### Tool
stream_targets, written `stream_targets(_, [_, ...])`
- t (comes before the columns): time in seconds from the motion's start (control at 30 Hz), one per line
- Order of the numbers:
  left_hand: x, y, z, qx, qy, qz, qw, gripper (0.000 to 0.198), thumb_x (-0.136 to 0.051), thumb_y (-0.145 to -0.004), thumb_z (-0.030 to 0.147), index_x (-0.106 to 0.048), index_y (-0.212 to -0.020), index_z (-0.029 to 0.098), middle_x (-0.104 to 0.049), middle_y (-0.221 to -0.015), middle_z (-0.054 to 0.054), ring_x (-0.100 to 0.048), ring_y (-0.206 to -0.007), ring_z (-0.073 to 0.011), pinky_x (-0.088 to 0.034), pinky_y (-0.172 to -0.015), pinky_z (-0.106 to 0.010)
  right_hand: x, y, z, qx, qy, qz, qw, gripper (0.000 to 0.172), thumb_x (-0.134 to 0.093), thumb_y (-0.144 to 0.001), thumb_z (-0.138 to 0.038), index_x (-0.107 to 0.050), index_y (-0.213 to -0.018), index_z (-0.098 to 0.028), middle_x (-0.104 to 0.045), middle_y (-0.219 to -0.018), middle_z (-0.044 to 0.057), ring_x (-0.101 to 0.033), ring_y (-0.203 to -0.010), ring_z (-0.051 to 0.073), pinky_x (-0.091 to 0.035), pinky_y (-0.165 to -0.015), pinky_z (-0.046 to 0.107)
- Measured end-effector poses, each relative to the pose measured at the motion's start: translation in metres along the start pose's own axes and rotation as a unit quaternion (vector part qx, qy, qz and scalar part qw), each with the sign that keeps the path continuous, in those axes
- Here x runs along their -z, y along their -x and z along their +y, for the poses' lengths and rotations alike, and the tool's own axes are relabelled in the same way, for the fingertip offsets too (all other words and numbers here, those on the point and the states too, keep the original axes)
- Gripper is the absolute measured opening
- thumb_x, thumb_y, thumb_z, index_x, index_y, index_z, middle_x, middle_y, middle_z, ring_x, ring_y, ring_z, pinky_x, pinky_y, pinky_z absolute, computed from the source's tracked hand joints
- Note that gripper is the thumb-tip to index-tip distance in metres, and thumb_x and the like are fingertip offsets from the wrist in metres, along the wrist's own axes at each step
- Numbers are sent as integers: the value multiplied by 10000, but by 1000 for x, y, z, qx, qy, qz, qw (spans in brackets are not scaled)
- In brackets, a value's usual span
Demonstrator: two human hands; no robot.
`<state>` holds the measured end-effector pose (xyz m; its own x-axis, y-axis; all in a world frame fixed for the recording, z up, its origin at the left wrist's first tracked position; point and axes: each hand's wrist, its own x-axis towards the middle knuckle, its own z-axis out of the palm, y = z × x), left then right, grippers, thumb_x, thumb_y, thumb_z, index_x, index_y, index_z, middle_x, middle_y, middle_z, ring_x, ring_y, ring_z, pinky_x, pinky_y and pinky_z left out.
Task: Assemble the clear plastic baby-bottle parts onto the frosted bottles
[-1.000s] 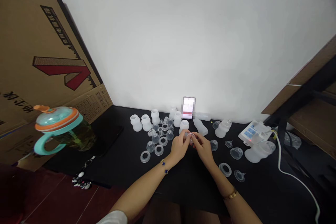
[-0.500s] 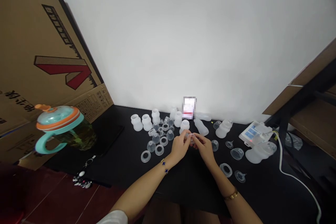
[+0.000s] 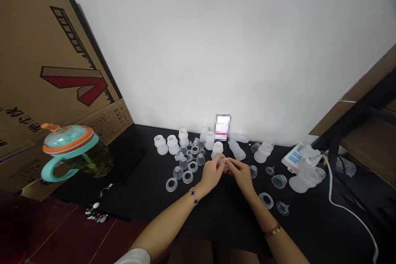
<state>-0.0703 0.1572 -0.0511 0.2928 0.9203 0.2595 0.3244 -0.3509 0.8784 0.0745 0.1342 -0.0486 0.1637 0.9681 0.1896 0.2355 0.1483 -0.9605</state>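
Note:
My left hand [image 3: 212, 173] and my right hand [image 3: 241, 175] meet over the middle of the black table [image 3: 148, 198], fingers closed around a small clear ring-like part [image 3: 225, 161]. Fingertips cover much of it. Just behind the hands stands a white bottle [image 3: 218, 147]. To the left are several white bottles, clear domed caps [image 3: 178, 172] and rings [image 3: 171, 184]. Right of my right hand lie a clear cap [image 3: 253, 171], a clear cup [image 3: 279, 181], a ring [image 3: 266, 200], a nipple [image 3: 283, 208] and a capped bottle [image 3: 264, 151].
A lit phone [image 3: 222, 127] leans on the wall. At the left are a teal-handled jug [image 3: 77, 152], a dark tablet [image 3: 131, 165] and a large cardboard box [image 3: 55, 57]. A white device [image 3: 300, 157] with a cable [image 3: 343, 207] sits at the right, beside another bottle [image 3: 305, 180].

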Motion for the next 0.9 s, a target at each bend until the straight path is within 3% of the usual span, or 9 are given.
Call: stream_targets(0.9, [0,0,-1,-11,-25,0,1000,223,-451,-999,365,-622,-1054,233,-676,-636,32,-619,-523,-145,-429,-561,-224,1,0,7,16,32,3,999,379,-627,-843,-471,-815,-982,-173,-763,-787,60,-648,-619,203,-515,-552,296])
